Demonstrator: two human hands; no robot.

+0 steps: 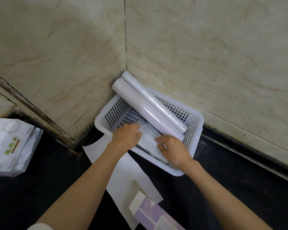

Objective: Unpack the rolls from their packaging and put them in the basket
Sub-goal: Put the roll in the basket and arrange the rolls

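Observation:
A white perforated plastic basket (195, 128) stands in the corner of the dark counter against the tiled walls. Two long pale rolls lie slanted in it, a smooth lilac roll (145, 108) and a clear textured roll (154, 99) behind it, their upper ends sticking out over the rim. In the basket's near part lies a clear-wrapped white bundle (150, 143). My left hand (126, 137) rests on its left end and my right hand (173, 149) presses on its right side. Both hands are inside the basket, touching the bundle.
A flattened white packaging sheet (123, 180) lies on the counter under my left forearm. A lilac opened carton (150, 213) sits at the bottom edge. A white printed pack in plastic (12, 146) stands at the left. Tiled walls close off the back and right.

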